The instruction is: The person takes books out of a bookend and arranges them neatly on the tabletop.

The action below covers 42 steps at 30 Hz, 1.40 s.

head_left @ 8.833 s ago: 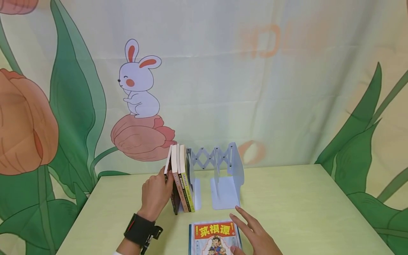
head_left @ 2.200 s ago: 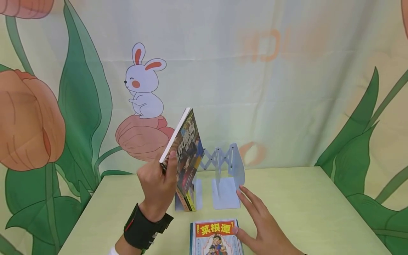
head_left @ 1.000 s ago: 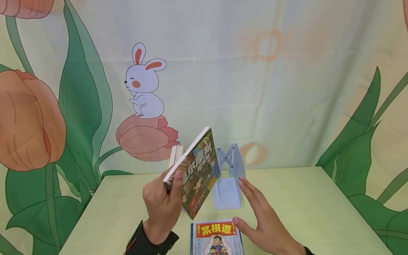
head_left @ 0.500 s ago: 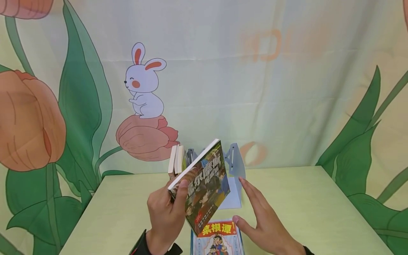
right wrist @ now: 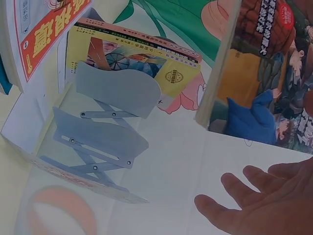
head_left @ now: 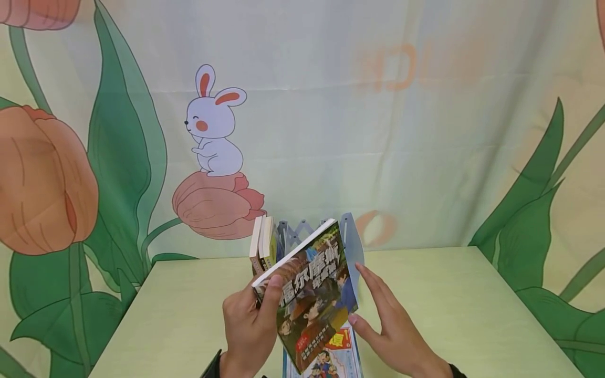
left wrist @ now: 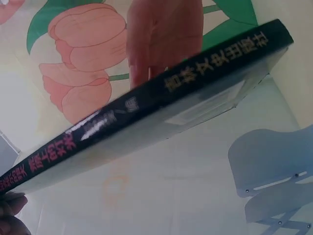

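Observation:
My left hand (head_left: 250, 320) grips a dark-covered book (head_left: 312, 294) by its left edge, thumb on the illustrated cover. The book is held tilted above the table, and its dark spine (left wrist: 161, 93) crosses the left wrist view. Close to the book's lower right corner is my right hand (head_left: 397, 325), fingers extended and nothing held. Beneath lies a comic-style book (head_left: 350, 357) with a red title band, partly covered. Behind stands a pale blue folding book rack (head_left: 355, 252), its left end filled with upright books (head_left: 262, 244). Their pink, black and yellow spines show in the right wrist view.
The pale green table (head_left: 449, 304) ends against a hanging backdrop (head_left: 302, 131) printed with a rabbit, tulips and leaves. Metal dividers (right wrist: 98, 137) and crossed linkages of the rack stand to the right of the upright books.
My left hand has taken the dark book from the rack's left end, lifted it, then lowered it rightward and nearer, turning its cover up over the flat book. My right hand stays nearly still lately.

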Tool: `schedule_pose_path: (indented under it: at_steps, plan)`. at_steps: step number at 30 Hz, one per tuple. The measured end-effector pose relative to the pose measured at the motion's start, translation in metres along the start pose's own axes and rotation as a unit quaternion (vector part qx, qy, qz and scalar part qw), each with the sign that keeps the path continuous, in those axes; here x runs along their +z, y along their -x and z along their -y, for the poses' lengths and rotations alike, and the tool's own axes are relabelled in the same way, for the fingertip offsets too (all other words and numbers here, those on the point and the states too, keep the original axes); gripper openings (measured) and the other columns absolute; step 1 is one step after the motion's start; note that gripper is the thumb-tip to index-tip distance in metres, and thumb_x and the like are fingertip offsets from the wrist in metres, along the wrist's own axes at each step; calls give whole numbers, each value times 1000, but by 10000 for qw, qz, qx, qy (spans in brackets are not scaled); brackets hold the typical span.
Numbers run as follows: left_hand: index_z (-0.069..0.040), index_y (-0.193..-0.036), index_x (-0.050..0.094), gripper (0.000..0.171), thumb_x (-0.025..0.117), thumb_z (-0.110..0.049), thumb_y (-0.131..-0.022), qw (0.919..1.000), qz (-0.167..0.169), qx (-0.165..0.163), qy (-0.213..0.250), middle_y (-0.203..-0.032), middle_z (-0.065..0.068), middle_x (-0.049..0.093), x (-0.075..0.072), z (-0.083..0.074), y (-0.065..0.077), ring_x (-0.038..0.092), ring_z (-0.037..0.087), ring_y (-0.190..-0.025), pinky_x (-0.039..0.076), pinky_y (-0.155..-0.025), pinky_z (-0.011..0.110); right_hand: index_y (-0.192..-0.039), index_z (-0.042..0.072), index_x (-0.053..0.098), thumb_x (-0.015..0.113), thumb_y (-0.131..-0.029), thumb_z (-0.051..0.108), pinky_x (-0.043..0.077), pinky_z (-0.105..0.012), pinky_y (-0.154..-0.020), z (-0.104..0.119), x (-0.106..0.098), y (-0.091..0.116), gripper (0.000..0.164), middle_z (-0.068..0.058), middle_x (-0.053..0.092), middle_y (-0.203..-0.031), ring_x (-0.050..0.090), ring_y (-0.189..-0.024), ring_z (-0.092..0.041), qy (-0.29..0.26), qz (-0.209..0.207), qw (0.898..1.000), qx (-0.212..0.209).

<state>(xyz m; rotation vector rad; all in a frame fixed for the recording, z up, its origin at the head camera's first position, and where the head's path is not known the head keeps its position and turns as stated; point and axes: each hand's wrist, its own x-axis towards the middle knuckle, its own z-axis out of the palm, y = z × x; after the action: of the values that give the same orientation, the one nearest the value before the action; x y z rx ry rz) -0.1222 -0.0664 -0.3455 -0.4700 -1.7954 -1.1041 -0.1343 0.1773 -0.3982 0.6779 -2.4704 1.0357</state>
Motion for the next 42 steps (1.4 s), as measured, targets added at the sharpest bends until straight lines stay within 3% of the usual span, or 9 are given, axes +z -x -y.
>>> schedule_pose_path:
  at_steps: [5,11,15,18,23,28,31,37,42]
  plan:
    - [-4,-91,75,14,62,1,-89,9996,39,-255,133,-49,-6,42,-1,-3,2,31,-6,-51,28,-47,12,-157,34,15,58,-98,27,38,-67,-101,-2,1,-1,73,6,28,-161,35,-145,-32,-278,152,9993,181]
    - [-4,-93,76,16,60,-2,-92,9947,281,-848,509,-48,-6,38,-2,-6,1,33,-6,-54,30,-48,17,-157,32,16,50,-102,27,34,-66,-106,-3,3,1,65,-1,28,-162,32,-146,-34,-545,425,9963,503]
    - [-4,-88,76,18,59,-2,-93,9889,421,-1190,787,-50,-4,53,-1,-8,0,48,-5,-56,40,-51,18,-158,20,20,46,-104,30,32,-62,-110,-5,5,1,60,-7,30,-161,33,-146,-33,-631,608,9932,762]
    - [-3,-87,76,19,58,-4,-94,9843,507,-1394,960,-63,4,71,-1,-9,0,60,-5,-61,48,-54,19,-158,21,20,43,-105,30,37,-58,-109,-5,5,1,58,-3,35,-159,39,-143,-28,-756,735,9913,793]
    - [-2,-88,75,19,58,-5,-95,9776,601,-1668,1133,-69,8,73,1,-9,1,65,-2,-64,52,-58,21,-156,33,19,39,-107,29,47,-43,-103,-6,4,1,54,7,49,-148,54,-130,-16,-1040,1023,9858,835]
    - [-1,-94,75,21,57,-9,-97,9651,732,-2162,1282,-78,12,76,2,-7,-1,69,2,-68,54,-59,22,-155,24,25,34,-108,29,51,-27,-89,-7,1,1,48,9,67,-117,66,-103,-6,-1405,1412,9750,984]
    - [-1,-97,75,22,56,-11,-99,9590,770,-2361,1368,-83,13,76,2,-5,-2,71,5,-73,55,-63,23,-154,20,28,31,-109,28,52,-26,-84,-8,0,1,45,8,69,-104,67,-91,-5,-1556,1559,9707,960]
    - [-2,-97,75,24,55,-15,-100,9538,746,-2535,1432,-84,11,76,3,0,-2,69,5,-74,52,-64,23,-152,19,28,27,-109,28,54,-26,-80,-9,0,2,43,6,71,-95,69,-84,-7,-1792,1671,9655,881]
    - [-3,-96,75,24,55,-16,-100,9518,752,-2616,1416,-84,10,76,4,2,-1,69,6,-76,50,-66,23,-147,22,32,28,-109,26,55,-27,-79,-10,1,4,39,4,71,-101,70,-86,-8,-1936,1658,9639,776]
